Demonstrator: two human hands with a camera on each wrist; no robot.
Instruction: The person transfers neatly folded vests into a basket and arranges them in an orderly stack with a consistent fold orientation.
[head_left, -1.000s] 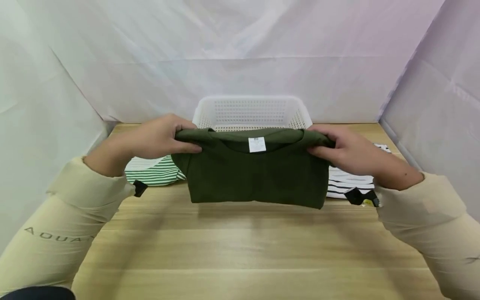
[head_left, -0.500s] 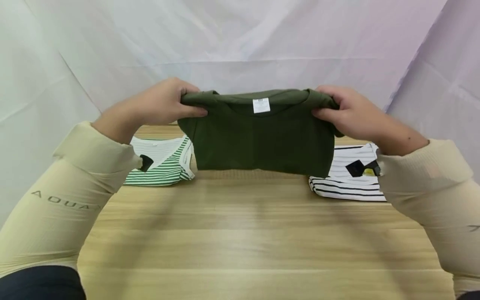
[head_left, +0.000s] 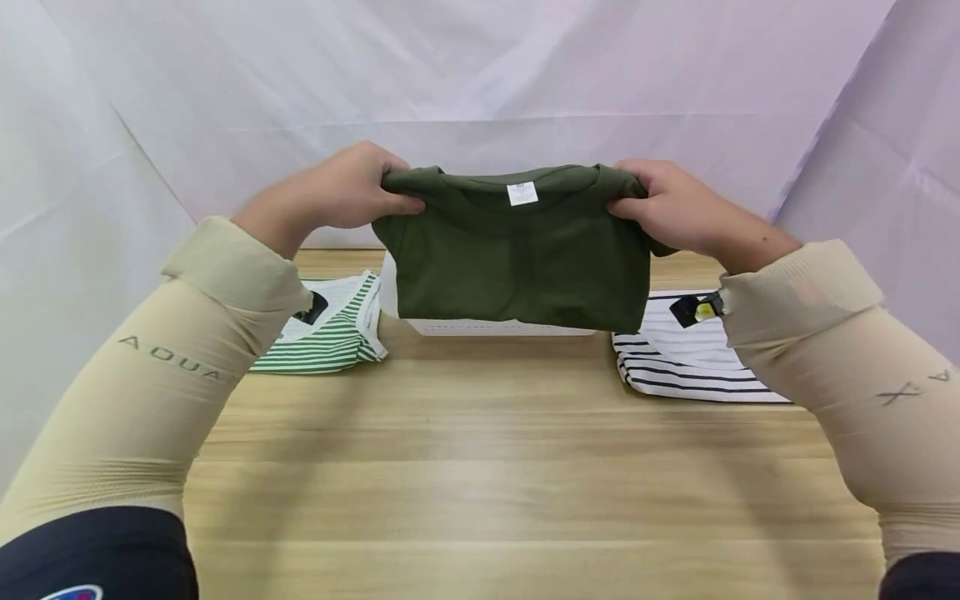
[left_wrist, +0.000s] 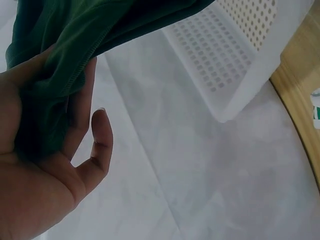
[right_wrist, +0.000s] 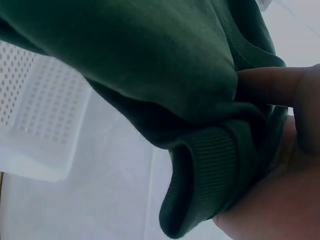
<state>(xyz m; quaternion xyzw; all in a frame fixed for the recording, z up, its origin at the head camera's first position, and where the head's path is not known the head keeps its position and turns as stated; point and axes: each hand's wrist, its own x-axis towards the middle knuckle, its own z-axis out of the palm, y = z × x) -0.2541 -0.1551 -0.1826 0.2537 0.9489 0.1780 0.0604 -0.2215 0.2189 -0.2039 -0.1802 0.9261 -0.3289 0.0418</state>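
A dark green T-shirt (head_left: pixel 517 258), folded, hangs in the air between my two hands, its neckline with a white label (head_left: pixel 522 193) at the top. My left hand (head_left: pixel 352 190) pinches its left shoulder between thumb and fingers. At the opposite shoulder my right hand (head_left: pixel 671 204) grips the cloth the same way. In the left wrist view the bunched green cloth (left_wrist: pixel 60 70) runs between thumb and fingers, with one finger curled free of it. In the right wrist view a ribbed sleeve cuff (right_wrist: pixel 215 165) droops below the thumb.
Behind the shirt stands a white perforated basket (head_left: pixel 502 327), mostly hidden in the head view. A folded green-striped shirt (head_left: pixel 333 342) lies left on the wooden table (head_left: pixel 495 467), a folded black-striped shirt (head_left: pixel 690 375) right. White sheeting (head_left: pixel 480 75) hangs at the back and sides.
Both hands have lifted the green T-shirt higher in the head view, covering most of the basket. In the last half second they rise a little more, and the right hand shifts slightly left.
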